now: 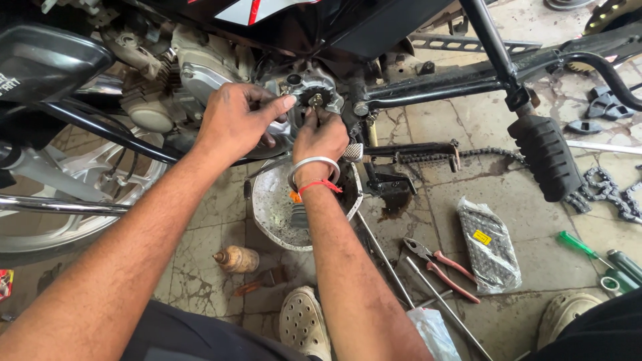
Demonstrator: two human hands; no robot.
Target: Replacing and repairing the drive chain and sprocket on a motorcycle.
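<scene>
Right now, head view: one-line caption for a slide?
Both hands, left and right, work at a motorcycle's front sprocket; pliers and chain lie on the floor.

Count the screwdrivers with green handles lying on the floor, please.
2. One screwdriver lies at the right, past the bagged chain. A second, darker handle lies just right of it, near the frame edge. Others may be hidden outside the view.

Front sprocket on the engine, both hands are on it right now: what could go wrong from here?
1. The right hand pinches a small part at the sprocket; if it slips, it may miss the metal pan below and roll away.
2. The bangle and red thread on that wrist could snag on sprocket teeth.
3. The left hand presses near those teeth; a slip could cut fingers.
</scene>
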